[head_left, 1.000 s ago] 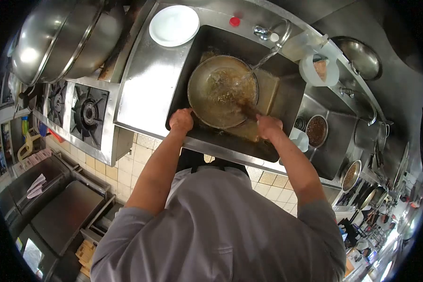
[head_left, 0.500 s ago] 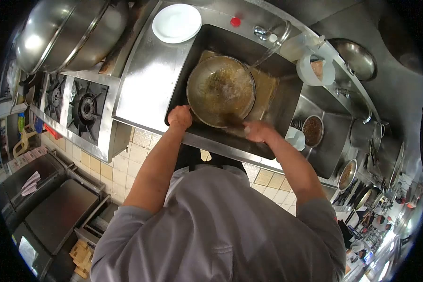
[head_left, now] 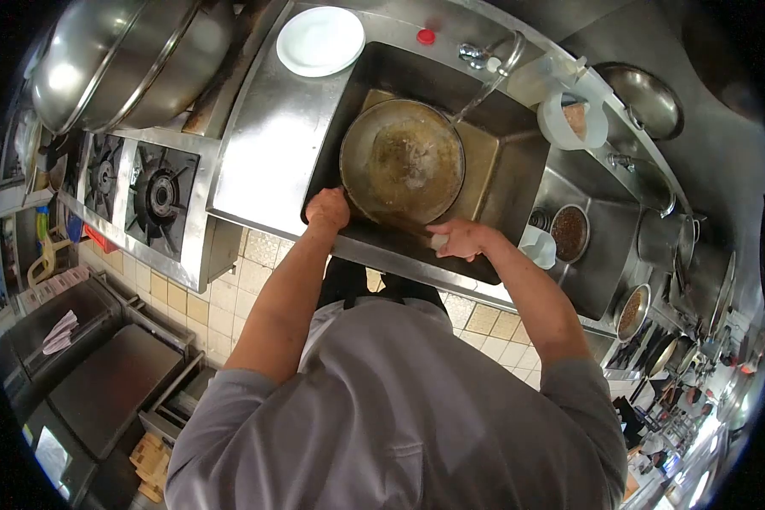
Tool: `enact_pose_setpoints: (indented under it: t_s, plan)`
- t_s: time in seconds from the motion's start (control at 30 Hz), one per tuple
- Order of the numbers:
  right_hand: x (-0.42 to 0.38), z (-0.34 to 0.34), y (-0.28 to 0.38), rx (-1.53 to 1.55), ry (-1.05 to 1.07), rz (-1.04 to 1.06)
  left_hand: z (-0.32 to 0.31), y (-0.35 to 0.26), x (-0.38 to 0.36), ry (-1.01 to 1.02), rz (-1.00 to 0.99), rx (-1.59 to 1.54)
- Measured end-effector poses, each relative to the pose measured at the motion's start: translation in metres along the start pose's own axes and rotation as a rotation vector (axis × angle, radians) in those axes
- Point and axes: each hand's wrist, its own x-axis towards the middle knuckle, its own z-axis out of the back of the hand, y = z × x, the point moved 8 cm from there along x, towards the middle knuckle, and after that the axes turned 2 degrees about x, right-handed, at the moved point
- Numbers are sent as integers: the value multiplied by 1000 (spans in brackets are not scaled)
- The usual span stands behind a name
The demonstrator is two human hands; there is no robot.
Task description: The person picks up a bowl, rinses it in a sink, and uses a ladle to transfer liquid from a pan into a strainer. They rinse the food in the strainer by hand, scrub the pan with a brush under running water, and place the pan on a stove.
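Note:
A large round wok sits tilted in the steel sink, with brownish water and pale foam inside it. My left hand is closed at the wok's near left edge; the part it grips is hidden under the fingers. My right hand is closed on a brown brush at the wok's near edge. The brush is blurred, and its pale end shows by my fingers. From the faucet, water runs down into the sink beside the wok's far right rim.
White plates lie on the steel counter at left, beside gas burners. A red cap rests behind the sink. To the right are a white plastic container, a second basin and a strainer of brown bits.
My right hand has shifted slightly left with the brush, which has moved out of the wok's middle toward its near rim. The water in the wok looks calmer and lower. My left hand stays put.

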Motion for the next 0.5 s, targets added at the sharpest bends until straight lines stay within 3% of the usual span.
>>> enact_pose_setpoints:
  t_s: [0.07, 0.13, 0.27, 0.33, 0.43, 0.5]
  plan:
    - [25, -8, -17, -9, 53, 5, -2, 2, 1, -12, -10, 13]
    - [86, 15, -75, -499, -368, -121, -2, 3, -3, 8, -24, 31]
    - [54, 3, -56, -540, -306, -276, -7, 3, 7, -20, -20, 43]
    - [42, 5, -52, -472, -281, -40, -9, 4, 6, -35, -45, 49]
    - [17, 75, -70, -616, -396, -332, -8, 4, 8, -29, -46, 22]
    - [11, 123, -94, -563, -590, -415, -22, 11, 17, 54, -7, 8]
